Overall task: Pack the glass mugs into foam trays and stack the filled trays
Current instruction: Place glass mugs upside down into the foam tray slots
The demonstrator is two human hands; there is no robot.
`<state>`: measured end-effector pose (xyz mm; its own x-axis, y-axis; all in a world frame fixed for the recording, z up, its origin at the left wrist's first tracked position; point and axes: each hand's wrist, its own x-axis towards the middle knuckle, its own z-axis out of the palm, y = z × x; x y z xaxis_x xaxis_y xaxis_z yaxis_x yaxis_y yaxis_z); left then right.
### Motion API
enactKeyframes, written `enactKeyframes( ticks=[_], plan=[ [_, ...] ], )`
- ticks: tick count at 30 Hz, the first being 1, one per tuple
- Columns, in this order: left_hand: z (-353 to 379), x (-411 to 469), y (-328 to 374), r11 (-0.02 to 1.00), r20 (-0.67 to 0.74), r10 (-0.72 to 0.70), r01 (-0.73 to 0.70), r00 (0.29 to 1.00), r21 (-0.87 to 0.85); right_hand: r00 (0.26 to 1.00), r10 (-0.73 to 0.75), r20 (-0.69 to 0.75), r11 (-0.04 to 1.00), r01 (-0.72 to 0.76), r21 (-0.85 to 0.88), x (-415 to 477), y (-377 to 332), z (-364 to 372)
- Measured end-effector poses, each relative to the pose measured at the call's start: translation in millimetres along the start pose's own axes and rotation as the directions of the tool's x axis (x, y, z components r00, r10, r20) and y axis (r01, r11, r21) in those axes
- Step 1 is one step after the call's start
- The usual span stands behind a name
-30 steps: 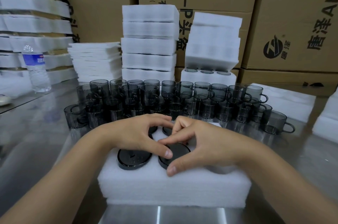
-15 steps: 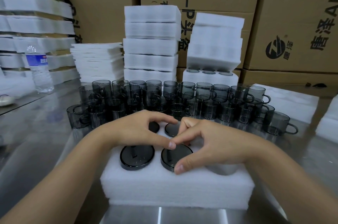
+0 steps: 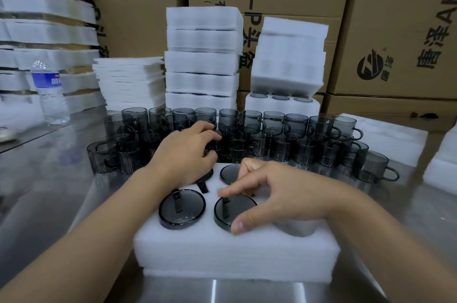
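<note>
**Hands split the work: one fetches, one seats**

Left hand [image 3: 185, 154] reaches to 12 o'clock of the tray [image 3: 235, 255], its fingers curled over one of the loose mugs [image 3: 282, 147]. Whether that grip is closed I cannot tell. Right hand [image 3: 284, 191] spans the front mug [image 3: 237, 211], which sits upside down in the tray's 6 o'clock pocket. The thumb is on its near rim and the forefinger on its far rim, pinching it.

To seat it well, the right hand should press straight down. The base should end up level with the neighbour [image 3: 181, 208] at 8 o'clock and not tilted. The dark strip showing through each base looks like the handle, so it probably needs lining up with its slot before any push.

The loose mugs stand touching one another, so the chosen one should come straight up. Dragging it sideways could knock the others over. It probably belongs in the empty pocket [image 3: 299, 228] at 4 o'clock, turned mouth-down on the way. The right hand half hides that pocket and must clear it first.

Stacking can wait: the filled stack [image 3: 202, 60] stands well beyond, at 12 o'clock.
</note>
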<state>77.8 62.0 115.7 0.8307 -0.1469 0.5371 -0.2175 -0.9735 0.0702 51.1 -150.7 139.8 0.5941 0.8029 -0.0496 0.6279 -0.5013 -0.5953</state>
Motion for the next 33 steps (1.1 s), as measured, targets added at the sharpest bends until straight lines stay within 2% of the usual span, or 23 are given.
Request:
enactKeyframes(
  ticks=[2, 5, 8, 12, 21, 25, 29, 31, 33],
  plan=[
    [-1, 9, -1, 0.987, -0.081, 0.029, -0.015, 0.996, 0.159, 1.000, -0.005, -0.005, 1.000, 0.005, 0.005, 0, 1, 0],
    [1, 23, -1, 0.953, -0.019, -0.027, 0.031, 0.999, 0.302, 1.000, -0.012, -0.016, 1.000, 0.012, 0.018, 0, 2, 1],
    [5, 24, -2, 0.981, 0.058, -0.116, 0.105, 0.992, 0.166, 1.000, -0.011, -0.016, 1.000, 0.011, 0.013, 1, 2, 0],
    [8, 22, -4, 0.994, 0.073, -0.102, 0.104, 0.992, -0.022, 1.000, -0.016, -0.016, 1.000, 0.016, 0.014, 1, 1, 0],
    [6, 19, -2, 1.000, 0.052, -0.023, 0.022, 0.998, 0.014, 1.000, -0.021, -0.021, 0.999, 0.021, 0.023, 0, 1, 2],
    [-4, 9, 3, 0.991, -0.056, 0.132, -0.132, 0.990, 0.006, 0.999, -0.026, -0.033, 0.999, 0.027, 0.039, 0, 0, 2],
    [-25, -5, 11, 0.954, -0.247, 0.290, -0.299, 0.925, -0.001, 0.995, -0.063, -0.078, 0.994, 0.070, 0.090, 2, 2, 2],
    [-34, -10, 17, 0.939, -0.345, 0.292, -0.336, 0.892, -0.071, 0.984, -0.080, -0.161, 0.977, 0.109, 0.184, 3, 4, 3],
    [-39, -17, 23, 0.916, -0.420, 0.264, -0.362, 0.868, -0.172, 0.953, -0.012, -0.302, 0.939, 0.115, 0.324, 6, 5, 5]
  ],
)
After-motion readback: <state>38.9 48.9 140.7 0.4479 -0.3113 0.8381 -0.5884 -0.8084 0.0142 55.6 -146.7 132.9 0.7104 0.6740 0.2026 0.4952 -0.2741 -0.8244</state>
